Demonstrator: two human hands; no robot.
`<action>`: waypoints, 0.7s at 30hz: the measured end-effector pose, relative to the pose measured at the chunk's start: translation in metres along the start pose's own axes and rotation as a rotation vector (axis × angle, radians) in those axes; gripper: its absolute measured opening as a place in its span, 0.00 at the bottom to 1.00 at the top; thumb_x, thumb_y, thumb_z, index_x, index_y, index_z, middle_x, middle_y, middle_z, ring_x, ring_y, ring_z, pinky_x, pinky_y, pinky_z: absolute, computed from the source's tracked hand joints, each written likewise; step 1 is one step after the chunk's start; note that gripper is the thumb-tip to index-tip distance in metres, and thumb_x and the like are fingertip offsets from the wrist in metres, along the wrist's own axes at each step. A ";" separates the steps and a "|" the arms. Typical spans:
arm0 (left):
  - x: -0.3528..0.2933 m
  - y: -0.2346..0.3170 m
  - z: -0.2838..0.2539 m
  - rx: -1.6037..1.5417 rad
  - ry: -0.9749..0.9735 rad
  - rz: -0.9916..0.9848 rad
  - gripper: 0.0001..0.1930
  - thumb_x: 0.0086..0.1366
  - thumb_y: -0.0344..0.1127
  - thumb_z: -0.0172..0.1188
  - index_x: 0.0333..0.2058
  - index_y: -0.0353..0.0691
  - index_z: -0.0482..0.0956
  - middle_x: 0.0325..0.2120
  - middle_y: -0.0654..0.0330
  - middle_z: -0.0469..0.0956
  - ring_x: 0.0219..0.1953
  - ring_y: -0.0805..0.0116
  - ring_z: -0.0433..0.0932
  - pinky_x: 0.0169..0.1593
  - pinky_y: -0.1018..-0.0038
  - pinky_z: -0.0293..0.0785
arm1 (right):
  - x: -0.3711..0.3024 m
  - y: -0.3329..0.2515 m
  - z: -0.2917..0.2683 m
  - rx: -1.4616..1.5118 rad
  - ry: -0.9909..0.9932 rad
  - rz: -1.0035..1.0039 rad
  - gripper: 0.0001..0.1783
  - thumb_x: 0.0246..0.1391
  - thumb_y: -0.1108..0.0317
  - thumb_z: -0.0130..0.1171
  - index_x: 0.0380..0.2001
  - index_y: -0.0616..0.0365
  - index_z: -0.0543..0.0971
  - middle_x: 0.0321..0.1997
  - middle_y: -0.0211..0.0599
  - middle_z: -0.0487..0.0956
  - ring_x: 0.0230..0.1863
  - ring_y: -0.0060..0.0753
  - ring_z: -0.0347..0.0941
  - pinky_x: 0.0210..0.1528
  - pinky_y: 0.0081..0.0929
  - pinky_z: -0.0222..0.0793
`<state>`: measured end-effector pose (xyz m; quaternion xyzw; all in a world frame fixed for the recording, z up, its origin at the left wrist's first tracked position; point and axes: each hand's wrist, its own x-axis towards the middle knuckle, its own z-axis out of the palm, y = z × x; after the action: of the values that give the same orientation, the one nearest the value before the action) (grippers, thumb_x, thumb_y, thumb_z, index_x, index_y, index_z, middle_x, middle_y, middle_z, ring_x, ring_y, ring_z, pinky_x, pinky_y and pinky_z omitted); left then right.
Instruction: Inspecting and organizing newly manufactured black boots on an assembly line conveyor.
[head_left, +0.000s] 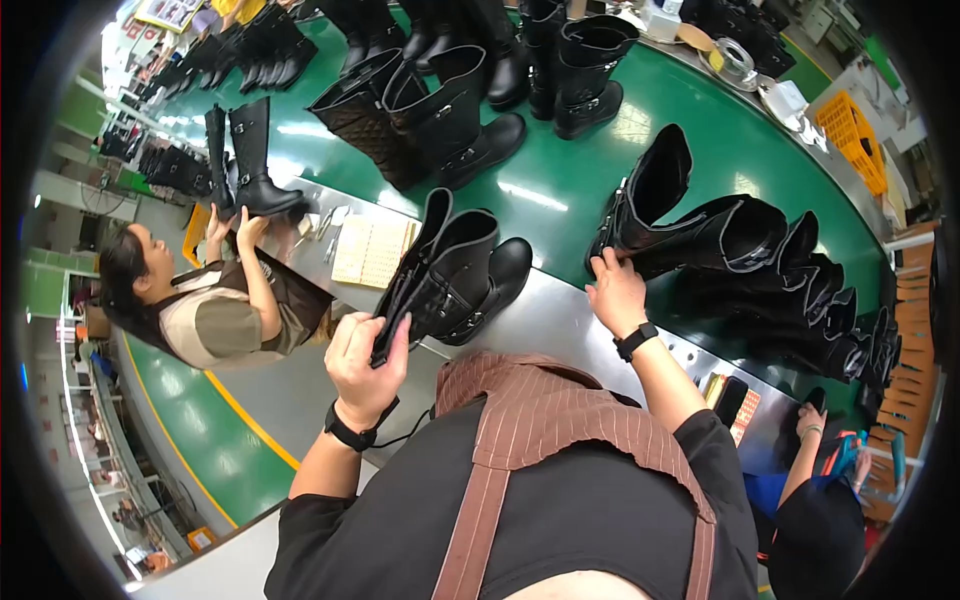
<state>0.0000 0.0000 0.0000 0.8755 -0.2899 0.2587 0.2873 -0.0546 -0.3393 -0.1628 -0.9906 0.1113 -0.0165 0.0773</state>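
Observation:
My left hand [364, 362] is closed on a black boot [402, 282], pinching it with thumb and fingers at its near end. Right beside that boot, another black buckled boot [463, 277] stands on the metal strip, its toe pointing right. Farther right, my right hand [617, 292] has its fingers curled against a black boot [654, 185] with an open shaft and side buckles. Part of this grip is hidden by the hand itself. A lying black boot [700, 232] is close to those fingers.
The green conveyor table [560, 205] carries several black boots [455, 115] ahead and more at right. A metal ledge [555, 320] runs along its near edge, with a yellow sheet [370, 250] on it. Co-workers stand left and right; the left person [230, 310] holds boots.

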 end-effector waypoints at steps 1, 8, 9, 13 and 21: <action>-0.003 0.006 -0.007 -0.015 -0.032 -0.025 0.16 0.46 0.27 0.77 0.30 0.34 0.77 0.24 0.52 0.75 0.26 0.54 0.76 0.32 0.68 0.74 | -0.001 0.000 -0.001 0.002 -0.005 -0.004 0.25 0.43 0.62 0.71 0.45 0.54 0.75 0.54 0.36 0.69 0.51 0.45 0.72 0.46 0.41 0.72; 0.010 0.021 -0.034 0.083 -0.310 -0.070 0.39 0.43 0.36 0.79 0.56 0.42 0.74 0.47 0.52 0.66 0.43 0.53 0.75 0.46 0.63 0.76 | -0.020 -0.006 -0.008 0.230 0.016 -0.078 0.19 0.45 0.63 0.70 0.42 0.55 0.78 0.47 0.38 0.74 0.44 0.44 0.76 0.45 0.40 0.71; 0.013 0.021 -0.036 0.065 -0.365 -0.104 0.41 0.42 0.36 0.79 0.58 0.43 0.72 0.49 0.52 0.67 0.46 0.51 0.74 0.48 0.62 0.75 | -0.024 -0.004 -0.010 0.251 0.014 -0.095 0.19 0.46 0.64 0.69 0.42 0.55 0.78 0.45 0.37 0.75 0.44 0.44 0.76 0.45 0.40 0.71; 0.030 0.022 -0.057 0.117 -0.688 -0.147 0.53 0.40 0.38 0.80 0.67 0.46 0.62 0.57 0.51 0.65 0.58 0.48 0.67 0.60 0.59 0.69 | -0.046 0.006 -0.016 0.359 -0.001 -0.140 0.16 0.48 0.64 0.68 0.41 0.55 0.81 0.41 0.38 0.79 0.45 0.45 0.77 0.47 0.40 0.71; 0.129 0.074 -0.119 0.315 -1.015 -0.046 0.42 0.47 0.43 0.77 0.61 0.41 0.70 0.52 0.49 0.75 0.54 0.49 0.75 0.58 0.62 0.71 | -0.085 0.034 -0.018 0.494 -0.032 -0.098 0.12 0.50 0.66 0.67 0.38 0.58 0.83 0.37 0.46 0.81 0.41 0.52 0.78 0.47 0.42 0.73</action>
<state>0.0070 -0.0182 0.1897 0.9292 -0.3309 -0.1635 -0.0186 -0.1456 -0.3561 -0.1518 -0.9461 0.0543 -0.0310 0.3179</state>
